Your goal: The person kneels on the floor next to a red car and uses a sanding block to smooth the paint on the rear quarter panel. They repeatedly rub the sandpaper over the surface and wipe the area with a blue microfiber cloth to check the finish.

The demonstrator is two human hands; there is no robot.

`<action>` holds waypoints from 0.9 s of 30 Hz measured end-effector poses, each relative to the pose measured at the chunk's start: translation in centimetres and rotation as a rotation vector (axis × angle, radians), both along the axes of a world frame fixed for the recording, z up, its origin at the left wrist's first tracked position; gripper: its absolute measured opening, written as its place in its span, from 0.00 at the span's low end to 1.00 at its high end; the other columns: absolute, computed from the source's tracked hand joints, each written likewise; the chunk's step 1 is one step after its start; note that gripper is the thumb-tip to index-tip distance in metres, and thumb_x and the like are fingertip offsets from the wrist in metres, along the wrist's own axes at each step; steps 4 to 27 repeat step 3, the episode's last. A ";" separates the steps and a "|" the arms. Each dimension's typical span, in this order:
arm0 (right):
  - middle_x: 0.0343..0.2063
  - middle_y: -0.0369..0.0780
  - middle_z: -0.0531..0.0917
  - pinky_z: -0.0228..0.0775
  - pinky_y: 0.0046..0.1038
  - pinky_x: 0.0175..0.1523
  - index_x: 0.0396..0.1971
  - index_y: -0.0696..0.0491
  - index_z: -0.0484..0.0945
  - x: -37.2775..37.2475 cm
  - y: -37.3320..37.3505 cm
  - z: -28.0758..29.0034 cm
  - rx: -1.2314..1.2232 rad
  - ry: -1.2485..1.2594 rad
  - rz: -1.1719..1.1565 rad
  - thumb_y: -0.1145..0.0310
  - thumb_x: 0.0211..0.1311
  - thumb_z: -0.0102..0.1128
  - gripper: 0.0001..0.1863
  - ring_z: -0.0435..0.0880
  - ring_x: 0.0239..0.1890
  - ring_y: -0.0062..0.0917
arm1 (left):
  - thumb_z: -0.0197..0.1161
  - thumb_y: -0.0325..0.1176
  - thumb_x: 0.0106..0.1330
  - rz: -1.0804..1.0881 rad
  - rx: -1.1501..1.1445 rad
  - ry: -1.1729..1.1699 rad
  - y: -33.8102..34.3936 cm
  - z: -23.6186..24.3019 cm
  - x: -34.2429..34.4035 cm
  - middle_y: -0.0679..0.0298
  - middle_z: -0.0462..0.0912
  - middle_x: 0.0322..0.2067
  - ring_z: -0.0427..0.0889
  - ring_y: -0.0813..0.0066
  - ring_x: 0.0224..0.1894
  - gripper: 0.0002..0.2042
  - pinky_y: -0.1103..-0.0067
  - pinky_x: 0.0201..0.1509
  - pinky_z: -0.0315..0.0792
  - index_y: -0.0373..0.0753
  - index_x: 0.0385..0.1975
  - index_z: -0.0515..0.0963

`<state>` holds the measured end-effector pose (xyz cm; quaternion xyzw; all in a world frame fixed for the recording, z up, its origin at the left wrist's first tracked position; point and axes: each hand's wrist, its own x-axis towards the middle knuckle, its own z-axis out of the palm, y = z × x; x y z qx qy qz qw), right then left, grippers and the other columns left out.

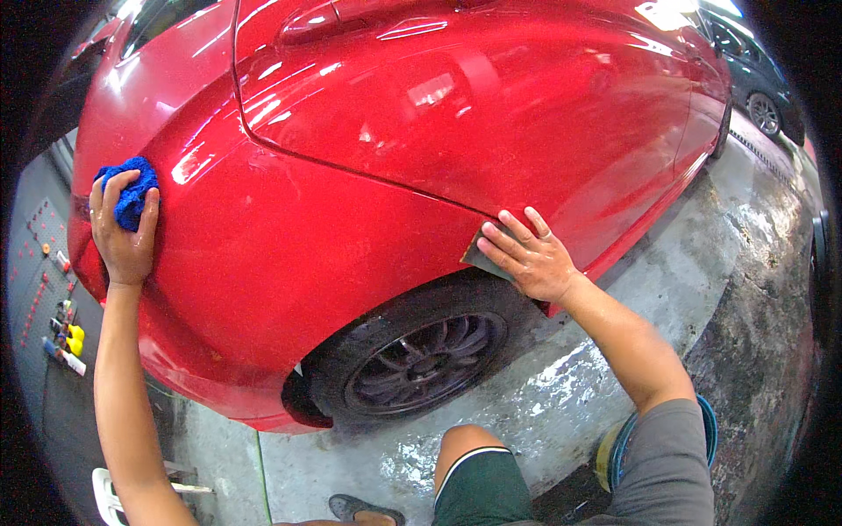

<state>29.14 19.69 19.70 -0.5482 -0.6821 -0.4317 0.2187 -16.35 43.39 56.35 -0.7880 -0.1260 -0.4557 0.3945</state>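
A red car (pixel 298 202) with wet, shiny paint fills the middle. At the rear end of the car, on the left, my left hand (pixel 123 237) is closed round a crumpled blue microfiber cloth (pixel 133 203) resting against the bodywork. My right hand (pixel 537 263) lies on the panel just above the wheel arch, near the door seam. Under its fingers it presses a dark grey sheet of sandpaper (pixel 488 263) with a brownish edge; the rest of the sheet is hidden by the hand. Below sits the black wheel (pixel 425 361) with its spoked rim.
Wet concrete floor (pixel 579 377) runs below and to the right. A blue-rimmed bucket (pixel 707 430) stands by my right arm. At lower left is a white plastic stool (pixel 107 500); above it, tools hang on a pegboard (pixel 39 307). A dark car (pixel 756 74) stands at far right.
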 end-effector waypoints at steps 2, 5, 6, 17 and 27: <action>0.80 0.36 0.68 0.40 0.53 0.86 0.77 0.42 0.70 -1.8 1.2 2.7 -0.005 0.020 0.054 0.64 0.65 0.60 0.37 0.58 0.84 0.32 | 0.73 0.35 0.69 -0.030 0.027 0.031 0.2 0.3 -0.1 0.53 0.82 0.52 0.81 0.50 0.57 0.14 0.60 0.67 0.71 0.40 0.51 0.83; 0.80 0.36 0.68 0.40 0.53 0.86 0.77 0.42 0.70 -1.9 1.2 2.7 -0.011 0.019 0.054 0.64 0.65 0.60 0.37 0.58 0.84 0.32 | 0.74 0.35 0.68 -0.052 0.029 0.039 -0.2 0.2 0.4 0.53 0.82 0.50 0.82 0.50 0.55 0.14 0.62 0.65 0.72 0.41 0.51 0.83; 0.80 0.36 0.68 0.40 0.53 0.86 0.77 0.42 0.70 -1.9 1.2 2.7 -0.011 0.019 0.054 0.64 0.65 0.60 0.37 0.58 0.84 0.32 | 0.74 0.35 0.68 -0.052 0.029 0.039 -0.2 0.2 0.4 0.53 0.82 0.50 0.82 0.50 0.55 0.14 0.62 0.65 0.72 0.41 0.51 0.83; 0.80 0.36 0.68 0.40 0.53 0.86 0.77 0.42 0.70 -1.9 1.2 2.7 -0.011 0.019 0.054 0.64 0.65 0.60 0.37 0.58 0.84 0.32 | 0.74 0.35 0.68 -0.052 0.029 0.039 -0.2 0.2 0.4 0.53 0.82 0.50 0.82 0.50 0.55 0.14 0.62 0.65 0.72 0.41 0.51 0.83; 0.80 0.36 0.68 0.40 0.53 0.86 0.77 0.42 0.70 -1.9 1.2 2.7 -0.011 0.019 0.054 0.64 0.65 0.60 0.37 0.58 0.84 0.32 | 0.74 0.35 0.68 -0.052 0.029 0.039 -0.2 0.2 0.4 0.53 0.82 0.50 0.82 0.50 0.55 0.14 0.62 0.65 0.72 0.41 0.51 0.83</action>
